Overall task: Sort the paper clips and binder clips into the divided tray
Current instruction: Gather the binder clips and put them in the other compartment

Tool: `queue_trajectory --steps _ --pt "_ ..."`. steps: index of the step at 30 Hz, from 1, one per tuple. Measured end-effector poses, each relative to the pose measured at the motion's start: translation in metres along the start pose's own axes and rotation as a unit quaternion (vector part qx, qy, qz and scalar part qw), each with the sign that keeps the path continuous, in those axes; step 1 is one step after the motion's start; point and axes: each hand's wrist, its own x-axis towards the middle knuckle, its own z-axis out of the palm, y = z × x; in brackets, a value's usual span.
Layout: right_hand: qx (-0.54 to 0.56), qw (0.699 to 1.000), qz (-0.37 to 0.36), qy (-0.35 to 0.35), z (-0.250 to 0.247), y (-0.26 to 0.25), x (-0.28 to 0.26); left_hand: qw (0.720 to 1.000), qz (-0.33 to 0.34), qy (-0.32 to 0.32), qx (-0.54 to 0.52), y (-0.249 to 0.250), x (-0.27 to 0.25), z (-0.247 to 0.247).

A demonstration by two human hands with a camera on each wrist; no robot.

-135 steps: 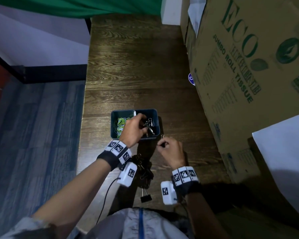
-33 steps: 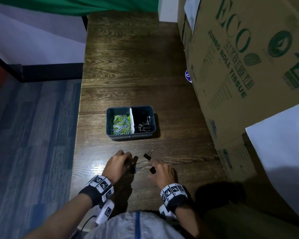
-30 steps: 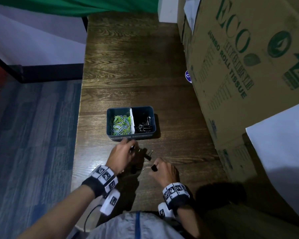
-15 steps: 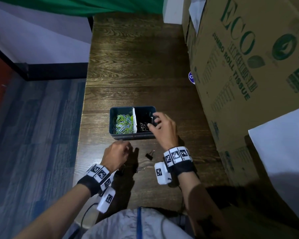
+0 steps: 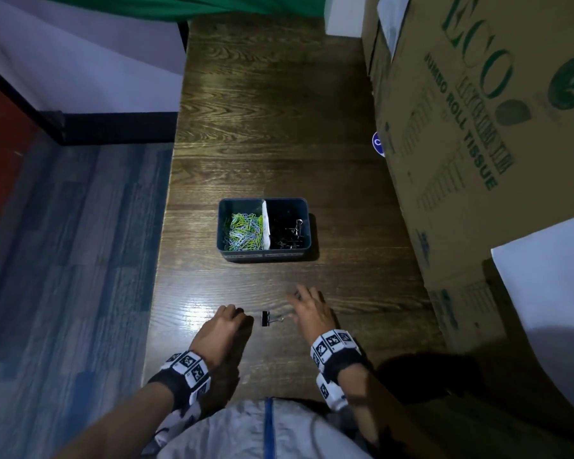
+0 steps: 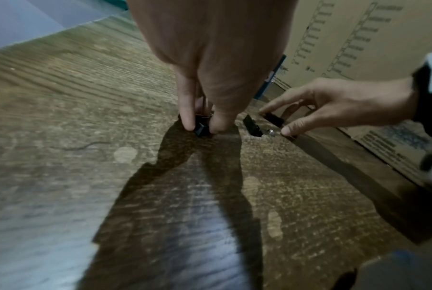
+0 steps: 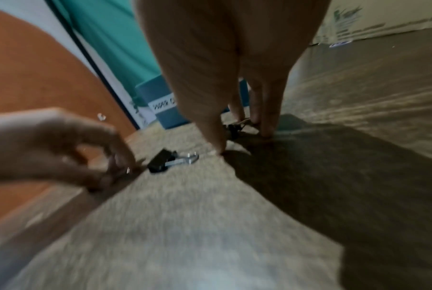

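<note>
The dark blue divided tray sits mid-table, with coloured paper clips in its left compartment and black binder clips in its right. Near the front edge, my left hand pinches a black binder clip between finger and thumb, down on the wood. A loose binder clip lies between my hands. My right hand has its fingers spread, tips on the table around a third binder clip, with no pinch visible.
A large cardboard box walls the right side of the wooden table. The table's left edge drops to a blue-grey floor. A white sheet hangs at the near right.
My right hand has come back from the tray's binder-clip compartment to the near table. My left hand has settled onto a clip there. One loose clip still lies between them.
</note>
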Motion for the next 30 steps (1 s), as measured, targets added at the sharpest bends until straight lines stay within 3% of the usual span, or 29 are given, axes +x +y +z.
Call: queue_trajectory --steps 7,10,17,22,24,27,30 --pt "0.010 0.998 0.034 0.042 0.007 0.006 -0.012 0.993 -0.036 0.042 -0.100 0.020 0.018 -0.035" --pt "0.046 0.996 0.060 0.043 -0.002 0.005 -0.018 0.985 -0.016 0.054 -0.161 0.033 0.038 -0.066" --pt "0.077 0.991 0.093 0.051 -0.011 0.003 -0.024 0.961 0.002 0.160 -0.226 0.064 0.102 -0.143" --pt "0.166 0.971 0.149 0.089 -0.045 -0.003 -0.010 0.944 0.014 0.226 -0.240 0.064 0.124 -0.154" --pt "0.212 0.960 0.142 0.112 -0.070 -0.005 0.002 0.960 0.008 0.209 -0.187 0.061 0.117 -0.137" --pt "0.258 0.947 0.076 0.178 -0.110 -0.011 0.023 0.984 0.007 0.147 -0.102 0.054 0.090 -0.091" --pt "0.268 0.935 0.032 0.232 -0.140 -0.019 0.045 0.999 0.029 0.029 -0.033 0.051 0.064 -0.045"
